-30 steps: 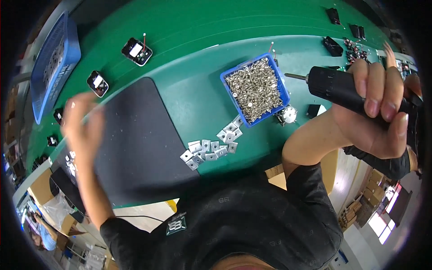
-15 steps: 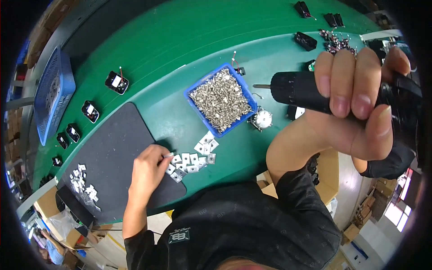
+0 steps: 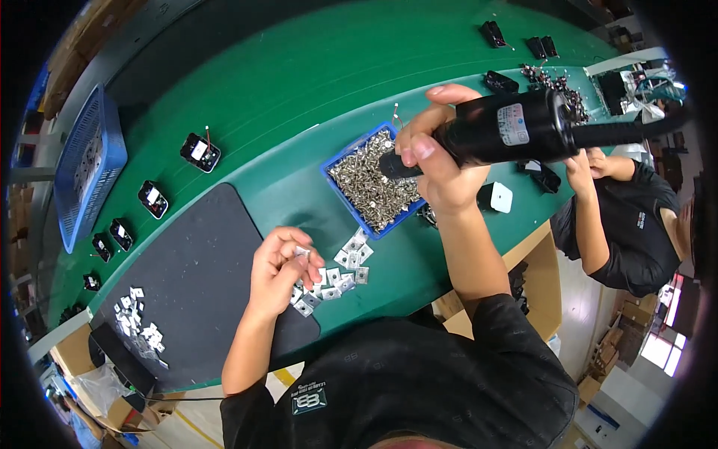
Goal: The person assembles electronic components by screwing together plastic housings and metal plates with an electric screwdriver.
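Fingers of your left hand (image 3: 275, 275) are curled, thumb and forefinger pinching a small metal plate (image 3: 302, 252) over the right edge of the black mat (image 3: 202, 254); those of your right hand (image 3: 443, 165) wrap around the front of a black electric screwdriver (image 3: 516, 126).

Farthest left is a blue basket (image 3: 93, 172) with openwork sides. Next to it, black housings (image 3: 153, 200) on the green surface carry white labels too small to read. White pieces (image 3: 142, 322) are scattered over the mat's left end. On the chest of your black shirt (image 3: 404, 374) sits a printed badge (image 3: 309, 400). Square metal plates (image 3: 346, 283) lie clustered just right of your left hand, reaching toward a blue bin (image 3: 400, 220) full of silvery screws (image 3: 359, 179). Your screwdriver's body bears a pale sticker (image 3: 513, 124) with fine print. At the far right, a co-worker (image 3: 636, 232) in black has both hands raised.

Your left forearm comes up from the lower edge, the palm partly turned upward. Your right arm reaches up and slightly left, holding the screwdriver with its nose over the screws and its cord trailing right; the bit cannot be made out.

Half a second ago your left fingertips were down at the cluster's left edge; now they are raised with the plate. The screwdriver was right of the bin then, its bit plainly visible.
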`<act>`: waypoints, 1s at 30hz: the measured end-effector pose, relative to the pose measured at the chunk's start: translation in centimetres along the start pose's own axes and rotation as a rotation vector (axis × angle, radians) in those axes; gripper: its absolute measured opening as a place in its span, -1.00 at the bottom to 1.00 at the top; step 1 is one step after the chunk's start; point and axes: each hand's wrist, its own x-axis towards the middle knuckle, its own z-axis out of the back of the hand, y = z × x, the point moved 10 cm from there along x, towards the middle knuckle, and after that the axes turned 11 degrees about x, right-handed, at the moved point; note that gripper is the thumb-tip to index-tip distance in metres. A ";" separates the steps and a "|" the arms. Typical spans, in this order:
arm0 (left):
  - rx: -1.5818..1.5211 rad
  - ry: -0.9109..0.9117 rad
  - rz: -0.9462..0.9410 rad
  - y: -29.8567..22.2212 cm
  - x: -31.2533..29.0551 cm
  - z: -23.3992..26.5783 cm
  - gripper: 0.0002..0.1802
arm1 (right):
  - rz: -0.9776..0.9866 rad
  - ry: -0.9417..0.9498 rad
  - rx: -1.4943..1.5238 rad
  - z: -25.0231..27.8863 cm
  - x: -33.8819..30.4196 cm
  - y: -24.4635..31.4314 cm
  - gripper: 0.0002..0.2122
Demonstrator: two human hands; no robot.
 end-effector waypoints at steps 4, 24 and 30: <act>-0.027 0.123 -0.018 0.1 0.9 -1.1 -0.80 | -0.012 0.023 -0.055 -0.3 0.2 -0.1 -0.59; 0.704 -0.122 -0.538 -8.3 5.5 -7.5 -0.86 | -0.032 0.055 0.225 -1.9 0.8 6.3 -0.45; 0.755 -0.081 -0.504 -8.4 5.7 -8.5 -0.80 | -0.076 0.041 0.250 -1.7 0.7 6.2 -0.44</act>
